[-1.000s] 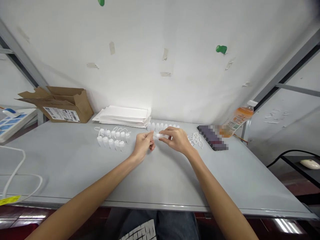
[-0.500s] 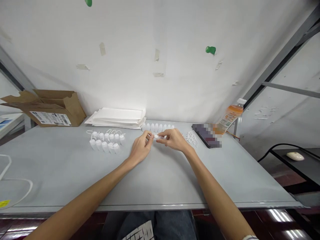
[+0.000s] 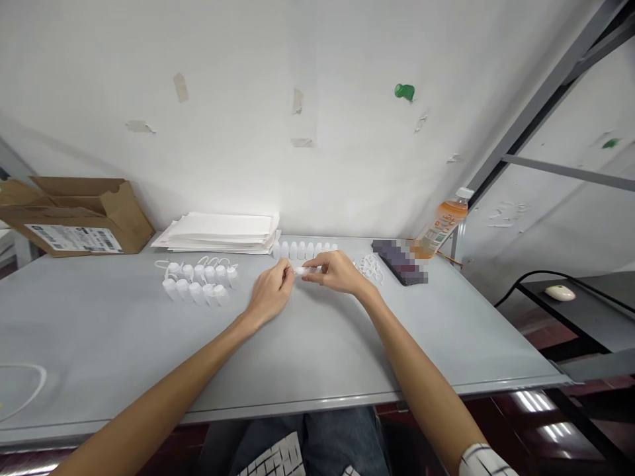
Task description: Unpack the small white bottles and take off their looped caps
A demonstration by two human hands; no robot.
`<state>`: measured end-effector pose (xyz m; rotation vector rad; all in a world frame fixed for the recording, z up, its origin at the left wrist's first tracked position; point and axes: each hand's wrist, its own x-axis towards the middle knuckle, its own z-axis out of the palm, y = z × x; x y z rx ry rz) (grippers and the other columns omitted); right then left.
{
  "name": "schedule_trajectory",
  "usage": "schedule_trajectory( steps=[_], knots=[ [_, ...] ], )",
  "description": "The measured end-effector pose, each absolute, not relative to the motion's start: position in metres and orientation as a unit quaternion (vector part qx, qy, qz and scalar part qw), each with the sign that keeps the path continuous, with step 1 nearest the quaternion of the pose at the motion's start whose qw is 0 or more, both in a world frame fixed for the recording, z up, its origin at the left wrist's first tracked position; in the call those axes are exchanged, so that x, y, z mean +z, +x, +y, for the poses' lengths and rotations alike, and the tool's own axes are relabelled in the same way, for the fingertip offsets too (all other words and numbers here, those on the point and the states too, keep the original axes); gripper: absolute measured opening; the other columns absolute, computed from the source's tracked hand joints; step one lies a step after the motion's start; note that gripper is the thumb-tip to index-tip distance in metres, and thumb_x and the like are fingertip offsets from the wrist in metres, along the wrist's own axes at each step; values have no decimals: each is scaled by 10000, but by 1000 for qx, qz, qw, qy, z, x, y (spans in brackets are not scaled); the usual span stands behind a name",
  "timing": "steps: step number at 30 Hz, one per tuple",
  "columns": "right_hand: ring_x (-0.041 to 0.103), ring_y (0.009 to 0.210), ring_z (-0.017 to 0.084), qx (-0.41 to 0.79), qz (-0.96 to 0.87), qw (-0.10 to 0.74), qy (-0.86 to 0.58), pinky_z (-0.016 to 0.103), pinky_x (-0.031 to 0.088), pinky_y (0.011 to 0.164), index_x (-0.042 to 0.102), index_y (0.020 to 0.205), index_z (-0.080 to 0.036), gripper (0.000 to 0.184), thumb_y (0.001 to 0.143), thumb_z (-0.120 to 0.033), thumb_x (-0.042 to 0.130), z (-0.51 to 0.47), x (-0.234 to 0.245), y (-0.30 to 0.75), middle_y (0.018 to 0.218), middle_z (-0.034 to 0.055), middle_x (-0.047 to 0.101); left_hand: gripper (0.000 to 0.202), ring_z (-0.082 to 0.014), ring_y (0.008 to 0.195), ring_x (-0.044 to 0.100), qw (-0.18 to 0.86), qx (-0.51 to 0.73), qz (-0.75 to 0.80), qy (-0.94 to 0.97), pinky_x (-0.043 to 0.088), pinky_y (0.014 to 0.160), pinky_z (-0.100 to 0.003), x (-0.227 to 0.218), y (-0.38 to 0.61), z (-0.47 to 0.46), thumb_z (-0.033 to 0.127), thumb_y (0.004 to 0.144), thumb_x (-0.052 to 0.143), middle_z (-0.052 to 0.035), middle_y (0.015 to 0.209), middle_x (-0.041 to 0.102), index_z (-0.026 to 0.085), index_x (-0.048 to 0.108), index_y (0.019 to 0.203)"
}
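My left hand (image 3: 270, 287) and my right hand (image 3: 337, 272) meet above the grey table (image 3: 124, 337), pinching a small white plastic bottle (image 3: 302, 270) lying sideways between their fingertips. Its exact parts are too small to make out. To the left of my left hand stand two rows of white plastic bottles with looped cords (image 3: 196, 284). Behind my hands, a row of capless-looking white bottles (image 3: 302, 250) stands along the table's back edge. A tangle of white cord loops (image 3: 370, 268) lies just beyond my right hand.
A blurred phone (image 3: 397, 261) and an orange drink bottle (image 3: 441, 223) stand at the back right. A stack of white paper (image 3: 218, 231) and a cardboard box (image 3: 82, 221) sit at the back left. A computer mouse (image 3: 560, 293) rests on a black shelf beyond the table's right side.
The whole scene has shifted left and upward in view as my head turned. My hands stay together on the small bottle, with little visible change in their grip.
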<state>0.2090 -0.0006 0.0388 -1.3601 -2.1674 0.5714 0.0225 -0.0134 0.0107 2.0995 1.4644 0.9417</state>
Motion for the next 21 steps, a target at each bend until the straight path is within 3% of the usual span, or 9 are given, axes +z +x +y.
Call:
schedule_trajectory(
  steps=[6, 11, 17, 21],
  knots=[
    [563, 640, 113, 150, -816, 293, -475, 248, 381, 632, 776, 967, -227, 195, 790, -302, 744, 7, 29, 209, 897, 29, 725, 247, -113, 372, 439, 364, 349, 519, 690, 354, 447, -237, 13, 23, -11, 350, 896, 377, 72, 465, 415, 222, 400, 685],
    [617, 660, 116, 115, -815, 310, -475, 248, 401, 664, 764, 989, -222, 192, 812, -284, 727, 9, 25, 203, 1000, 35, 730, 285, -105, 338, 474, 440, 400, 492, 636, 401, 410, -228, 9, 23, -7, 387, 881, 451, 75, 429, 421, 209, 411, 662],
    [645, 692, 118, 73, -812, 303, -493, 240, 408, 667, 745, 1040, -235, 207, 845, -282, 696, 9, 19, 190, 1048, 27, 726, 276, -88, 349, 387, 599, 492, 433, 460, 474, 401, -275, 16, 26, -7, 251, 755, 537, 112, 429, 227, 214, 342, 563],
    [644, 737, 137, 5, -816, 287, -502, 249, 372, 609, 734, 1069, -267, 214, 882, -318, 644, 8, 17, 186, 1081, 32, 714, 290, -90, 348, 380, 630, 519, 435, 382, 465, 384, -271, 20, 29, -9, 241, 731, 568, 115, 422, 208, 212, 350, 543]
  ],
)
